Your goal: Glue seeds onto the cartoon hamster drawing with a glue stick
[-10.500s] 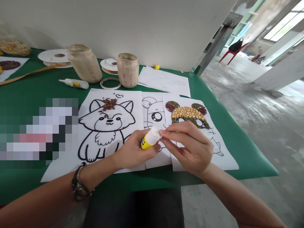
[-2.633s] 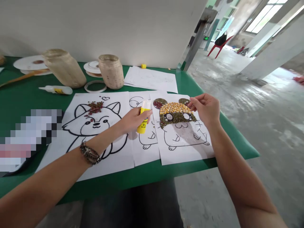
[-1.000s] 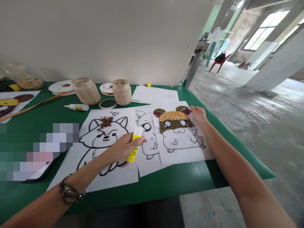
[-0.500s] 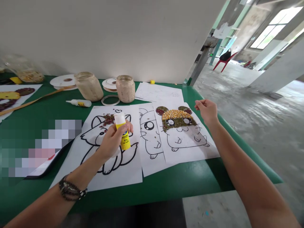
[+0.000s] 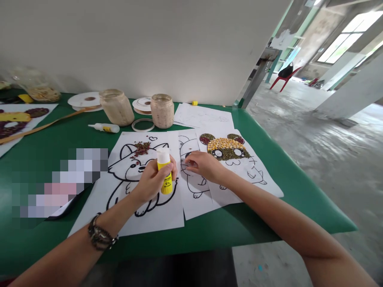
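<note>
Glue stick [image 5: 166, 184] in left hand [image 5: 151, 181], right hand [image 5: 207, 165] moved closer

Fox drawing [image 5: 124, 161]: partly hidden behind the left hand [image 5: 149, 182] and glue stick [image 5: 166, 183].
Middle sheet [image 5: 194, 185]: its eye mostly covered by the right hand [image 5: 206, 166]; whether fingertips touch paper, I can't tell.
Slab at left [image 5: 67, 183]: blurred into blocks.
Far-left picture [image 5: 18, 126]: cut off by the edge.

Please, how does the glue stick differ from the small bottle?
The glue stick is held nearly upright in the left hand; the small bottle lies on the table. The glue stick is mostly yellow with a blunt white end; the small bottle is mostly whitish with a narrow tip. Both have white and yellow parts.
</note>
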{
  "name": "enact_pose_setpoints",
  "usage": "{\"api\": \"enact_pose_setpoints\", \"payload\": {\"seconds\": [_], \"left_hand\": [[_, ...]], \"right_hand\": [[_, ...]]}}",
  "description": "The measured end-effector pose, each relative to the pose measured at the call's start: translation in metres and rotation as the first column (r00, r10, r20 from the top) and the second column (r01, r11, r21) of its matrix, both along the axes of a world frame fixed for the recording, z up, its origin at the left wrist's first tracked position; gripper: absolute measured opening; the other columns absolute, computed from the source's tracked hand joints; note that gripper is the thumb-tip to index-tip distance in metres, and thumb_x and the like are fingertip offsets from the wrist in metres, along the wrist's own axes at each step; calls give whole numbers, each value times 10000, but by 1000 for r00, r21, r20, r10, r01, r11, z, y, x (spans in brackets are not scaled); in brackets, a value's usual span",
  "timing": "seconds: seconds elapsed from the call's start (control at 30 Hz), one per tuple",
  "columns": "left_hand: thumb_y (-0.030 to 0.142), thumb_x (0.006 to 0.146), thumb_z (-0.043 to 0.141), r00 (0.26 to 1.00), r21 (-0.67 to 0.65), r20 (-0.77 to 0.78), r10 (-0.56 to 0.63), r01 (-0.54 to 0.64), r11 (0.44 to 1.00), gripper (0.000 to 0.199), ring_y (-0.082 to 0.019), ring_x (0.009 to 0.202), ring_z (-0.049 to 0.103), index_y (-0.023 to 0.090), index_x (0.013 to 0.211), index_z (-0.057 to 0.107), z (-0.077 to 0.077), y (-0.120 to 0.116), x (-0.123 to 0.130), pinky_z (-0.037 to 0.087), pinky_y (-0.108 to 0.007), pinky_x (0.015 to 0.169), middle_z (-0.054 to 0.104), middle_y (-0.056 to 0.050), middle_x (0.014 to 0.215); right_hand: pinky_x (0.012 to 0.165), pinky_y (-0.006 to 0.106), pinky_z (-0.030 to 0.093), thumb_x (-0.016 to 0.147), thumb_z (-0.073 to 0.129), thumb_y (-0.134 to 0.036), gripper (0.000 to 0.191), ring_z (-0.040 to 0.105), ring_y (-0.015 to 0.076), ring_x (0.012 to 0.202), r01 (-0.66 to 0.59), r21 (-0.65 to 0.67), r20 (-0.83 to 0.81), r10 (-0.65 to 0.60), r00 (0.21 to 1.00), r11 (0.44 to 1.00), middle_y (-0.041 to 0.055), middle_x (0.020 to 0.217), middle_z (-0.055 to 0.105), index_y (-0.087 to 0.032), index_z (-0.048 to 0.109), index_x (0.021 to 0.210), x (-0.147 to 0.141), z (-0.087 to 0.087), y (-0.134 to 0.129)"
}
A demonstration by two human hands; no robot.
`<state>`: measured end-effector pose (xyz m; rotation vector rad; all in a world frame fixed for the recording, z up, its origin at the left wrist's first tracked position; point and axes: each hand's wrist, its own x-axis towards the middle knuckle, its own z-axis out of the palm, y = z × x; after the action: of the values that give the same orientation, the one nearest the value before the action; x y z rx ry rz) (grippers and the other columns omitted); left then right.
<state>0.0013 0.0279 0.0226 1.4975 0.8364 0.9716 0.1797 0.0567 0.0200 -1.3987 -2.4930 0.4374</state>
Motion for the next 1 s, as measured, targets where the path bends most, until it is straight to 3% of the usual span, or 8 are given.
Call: {"api": "enact_pose_setpoints", "payload": {"seconds": [0.23,0.3,0.33,0.4,0.47,0.63,0.8,1.0], "left_hand": [[272,716,424,996,40,-48,-80,82,996,157,-94,491,420,175,592,435,-1,-5,4,377,-239,505,466,31,542],[272,709,445,991,36,-81,-105,108,993,153,-91,472,422,172,594,438,-2,-7,5,377,-233,487,464,34,527],[270,699,471,988,40,-98,-119,123,992,153,-89,462,420,169,587,440,-3,-8,5,373,-228,477,462,36,514],[266,670,543,984,64,-113,-138,145,987,165,-88,455,429,161,575,456,-4,-11,7,368,-217,465,474,36,496],[273,638,615,984,100,-115,-139,151,984,183,-89,459,447,149,587,491,-6,-14,9,368,-209,464,508,29,503],[295,646,643,960,131,-187,-210,236,963,196,-92,492,478,137,601,536,-5,-20,10,379,-200,493,546,25,532],[279,706,552,941,57,-192,-279,295,954,145,-99,469,512,145,656,526,-4,-21,11,408,-197,475,573,25,530],[281,586,717,933,-65,-62,-355,351,934,237,-104,507,537,143,659,539,-3,-20,12,441,-198,508,594,31,563]], "right_hand": [[576,210,360,775,534,-128,103,479,86,621,20,5,-59,-19,998,1000,18,719,580,-144,601,700,2,-3,1],[575,207,390,768,546,-136,92,504,81,614,57,35,-185,-49,982,998,10,704,601,-148,610,704,3,5,-6],[577,205,410,765,555,-145,80,521,80,619,91,63,-299,-68,952,994,7,703,615,-152,616,714,3,10,-11],[581,203,444,767,567,-174,64,559,83,652,188,146,-578,-70,813,971,6,725,642,-165,628,752,3,23,-23],[581,204,464,766,573,-164,65,575,84,669,177,213,-694,21,720,961,0,737,653,-181,635,766,2,34,-37],[633,210,490,747,594,-106,88,595,90,698,3,289,-651,194,734,957,8,729,662,-170,652,763,-5,43,-54],[627,213,502,757,573,-88,118,599,97,717,-67,261,-657,228,719,963,18,742,661,-166,660,778,-3,40,-53],[622,206,497,772,567,-105,109,583,87,706,-88,254,-629,233,742,963,18,753,635,-165,655,793,-3,37,-53]]}}
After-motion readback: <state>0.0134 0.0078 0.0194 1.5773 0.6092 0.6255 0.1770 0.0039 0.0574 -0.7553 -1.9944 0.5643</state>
